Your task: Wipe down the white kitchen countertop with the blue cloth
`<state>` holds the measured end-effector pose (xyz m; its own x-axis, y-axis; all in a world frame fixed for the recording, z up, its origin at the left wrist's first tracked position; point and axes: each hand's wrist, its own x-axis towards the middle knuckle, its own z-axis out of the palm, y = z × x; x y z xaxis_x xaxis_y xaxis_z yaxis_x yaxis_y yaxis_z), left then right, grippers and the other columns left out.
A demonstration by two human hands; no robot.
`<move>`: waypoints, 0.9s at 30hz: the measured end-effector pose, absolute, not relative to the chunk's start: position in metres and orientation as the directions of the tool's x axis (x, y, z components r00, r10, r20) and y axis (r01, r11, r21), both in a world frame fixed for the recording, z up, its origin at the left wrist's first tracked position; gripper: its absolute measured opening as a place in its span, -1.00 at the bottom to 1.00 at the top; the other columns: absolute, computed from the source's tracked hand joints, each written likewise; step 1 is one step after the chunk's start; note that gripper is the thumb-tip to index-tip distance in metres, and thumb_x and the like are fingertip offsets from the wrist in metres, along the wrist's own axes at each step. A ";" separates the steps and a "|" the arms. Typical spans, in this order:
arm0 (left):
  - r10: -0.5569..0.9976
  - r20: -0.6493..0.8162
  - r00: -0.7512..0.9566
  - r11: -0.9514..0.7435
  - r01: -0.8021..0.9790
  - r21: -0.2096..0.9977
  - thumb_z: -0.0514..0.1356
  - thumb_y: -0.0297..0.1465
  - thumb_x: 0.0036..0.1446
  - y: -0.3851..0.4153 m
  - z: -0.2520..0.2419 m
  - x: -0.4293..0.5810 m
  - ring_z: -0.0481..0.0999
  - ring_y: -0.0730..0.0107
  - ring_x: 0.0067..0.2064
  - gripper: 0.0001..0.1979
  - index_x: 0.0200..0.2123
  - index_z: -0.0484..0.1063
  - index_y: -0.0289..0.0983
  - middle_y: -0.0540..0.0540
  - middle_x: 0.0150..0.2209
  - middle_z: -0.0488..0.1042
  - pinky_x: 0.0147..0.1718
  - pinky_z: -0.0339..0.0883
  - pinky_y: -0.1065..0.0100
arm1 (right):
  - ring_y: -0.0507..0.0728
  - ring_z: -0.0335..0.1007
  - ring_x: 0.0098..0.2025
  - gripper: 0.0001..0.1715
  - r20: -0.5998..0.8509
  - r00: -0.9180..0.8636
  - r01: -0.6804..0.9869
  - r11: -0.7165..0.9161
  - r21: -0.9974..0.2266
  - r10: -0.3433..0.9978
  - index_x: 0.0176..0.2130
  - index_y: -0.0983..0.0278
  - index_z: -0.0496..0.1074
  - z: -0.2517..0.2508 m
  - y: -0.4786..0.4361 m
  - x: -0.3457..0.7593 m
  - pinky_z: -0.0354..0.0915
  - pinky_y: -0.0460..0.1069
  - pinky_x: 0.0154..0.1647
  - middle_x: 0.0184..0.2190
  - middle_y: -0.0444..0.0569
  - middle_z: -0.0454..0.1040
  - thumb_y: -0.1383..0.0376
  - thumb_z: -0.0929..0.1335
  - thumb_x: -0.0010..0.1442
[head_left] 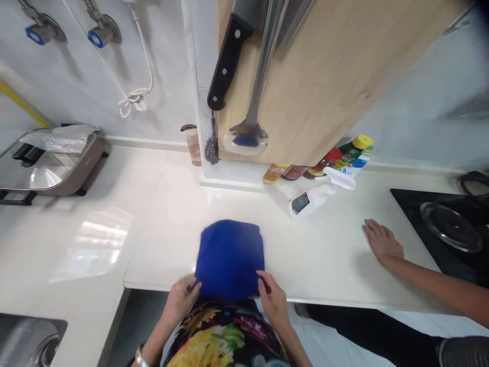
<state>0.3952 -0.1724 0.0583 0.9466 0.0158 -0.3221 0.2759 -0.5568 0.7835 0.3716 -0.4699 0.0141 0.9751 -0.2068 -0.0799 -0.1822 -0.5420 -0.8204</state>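
A folded blue cloth (231, 257) lies flat on the white countertop (164, 224), its near edge at the counter's front. My left hand (182, 298) pinches the cloth's near left corner between thumb and fingers. On the opposite side, my right hand (273, 298) has the near right edge between thumb and forefinger. Both hands sit just in front of my flowered clothing (214, 336). Beyond the cloth to the right stands a white spray bottle (315, 199).
Another person's hand (382, 242) rests on the counter at right, beside a black cooktop (414, 214) with a glass lid (451, 227). An electric pan (76, 178) stands at left, above a sink (34, 322). A hanging wooden board (305, 97), knife (231, 61) and ladle (260, 81) jut overhead.
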 end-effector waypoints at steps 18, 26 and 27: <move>0.225 0.013 0.974 -0.762 0.168 0.625 0.08 -0.12 0.27 -0.137 0.045 0.502 0.10 -0.16 0.48 -0.32 0.35 0.24 -0.37 -0.42 0.46 0.05 0.44 -0.01 -0.22 | 0.43 -0.05 0.50 -0.36 0.247 0.907 0.418 -0.811 -0.410 0.342 0.43 0.31 0.19 0.036 -0.420 0.516 0.01 0.47 0.42 0.43 0.20 0.20 0.18 0.17 0.46; 0.472 0.010 0.882 -0.874 0.466 0.142 -0.20 0.05 0.34 -0.026 -0.006 0.435 -0.18 -0.30 0.52 -0.19 0.45 0.13 -0.34 -0.34 0.50 -0.03 0.43 -0.18 -0.32 | 0.49 -0.31 0.55 -0.20 0.117 0.641 0.745 -0.578 -0.334 0.759 0.48 0.14 0.13 -0.018 -0.399 0.544 -0.27 0.53 0.48 0.53 -0.03 -0.02 0.16 0.33 0.35; 0.469 0.030 0.883 -0.878 0.462 0.124 -0.23 0.05 0.34 -0.024 -0.011 0.431 -0.16 -0.30 0.52 -0.17 0.46 0.11 -0.34 -0.33 0.50 -0.04 0.43 -0.16 -0.30 | 0.47 -0.30 0.55 -0.20 0.114 0.604 0.772 -0.543 -0.330 0.789 0.48 0.09 0.12 -0.021 -0.405 0.557 -0.28 0.51 0.49 0.52 -0.07 -0.02 0.14 0.33 0.34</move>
<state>0.4314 -0.0238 -0.0113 0.8826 0.4691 0.0304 0.4623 -0.8780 0.1241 0.5573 -0.4055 -0.0211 0.6036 0.7891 0.1141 0.7722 -0.5429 -0.3300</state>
